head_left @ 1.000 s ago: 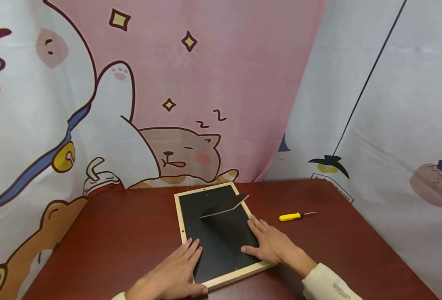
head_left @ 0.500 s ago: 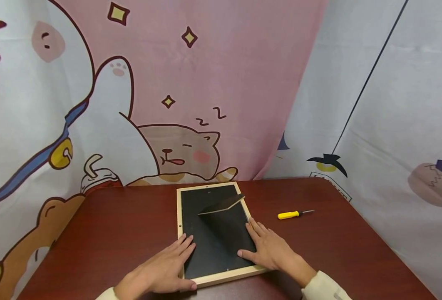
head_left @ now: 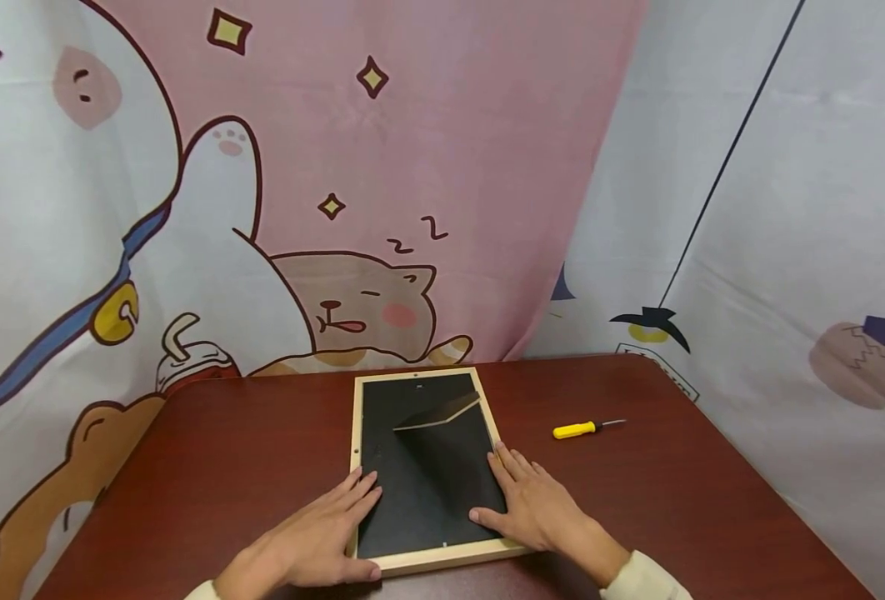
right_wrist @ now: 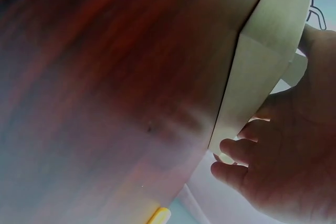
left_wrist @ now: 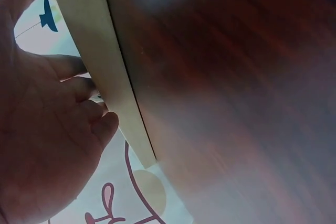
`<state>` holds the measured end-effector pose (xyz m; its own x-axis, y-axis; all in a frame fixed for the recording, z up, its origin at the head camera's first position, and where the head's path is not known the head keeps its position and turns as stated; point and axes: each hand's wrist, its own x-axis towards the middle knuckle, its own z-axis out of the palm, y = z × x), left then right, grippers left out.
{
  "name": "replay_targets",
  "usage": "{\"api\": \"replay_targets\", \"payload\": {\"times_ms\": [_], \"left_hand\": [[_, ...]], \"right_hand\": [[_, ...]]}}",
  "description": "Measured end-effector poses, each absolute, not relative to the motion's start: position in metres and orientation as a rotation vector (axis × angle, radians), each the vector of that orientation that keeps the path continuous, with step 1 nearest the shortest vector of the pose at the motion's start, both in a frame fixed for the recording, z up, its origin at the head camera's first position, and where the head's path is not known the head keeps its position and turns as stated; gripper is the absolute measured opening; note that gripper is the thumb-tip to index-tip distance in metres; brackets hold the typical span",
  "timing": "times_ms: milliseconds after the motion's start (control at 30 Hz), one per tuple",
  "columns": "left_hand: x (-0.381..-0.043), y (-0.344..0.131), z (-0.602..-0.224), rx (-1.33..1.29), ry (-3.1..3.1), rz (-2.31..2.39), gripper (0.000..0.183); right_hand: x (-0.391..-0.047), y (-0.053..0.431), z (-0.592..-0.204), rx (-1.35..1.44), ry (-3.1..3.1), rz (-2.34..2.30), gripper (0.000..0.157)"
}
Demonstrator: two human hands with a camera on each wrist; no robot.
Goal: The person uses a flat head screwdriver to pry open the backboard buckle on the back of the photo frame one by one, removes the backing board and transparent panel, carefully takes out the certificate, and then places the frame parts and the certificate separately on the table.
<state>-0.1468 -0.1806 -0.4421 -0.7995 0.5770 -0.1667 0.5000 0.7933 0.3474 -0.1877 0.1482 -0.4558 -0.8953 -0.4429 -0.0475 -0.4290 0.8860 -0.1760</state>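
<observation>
Left grip [head_left: 311, 536] and right grip [head_left: 536, 504] are resting unclenched on the frame's [head_left: 420, 492] long sides. It is pointing lengthwise toward the worktop's [head_left: 247, 450] far edge.

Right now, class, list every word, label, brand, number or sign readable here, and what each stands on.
"z", on the pink backdrop, above the sleeping cat.
Second "z", same backdrop, higher and to the right.
Boxed lettering on the white backdrop: partly hidden by the table, unreadable.
Frame and screwdriver: no text discernible.
</observation>
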Motion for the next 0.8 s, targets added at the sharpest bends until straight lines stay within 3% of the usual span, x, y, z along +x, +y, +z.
{"api": "replay_targets", "payload": {"times_ms": [800], "left_hand": [[-0.158, -0.18, -0.446, 0.817, 2.751, 0.414, 0.098]], "right_hand": [[-0.201, 0.147, -0.454, -0.661, 2.952, -0.307, 0.097]]}}
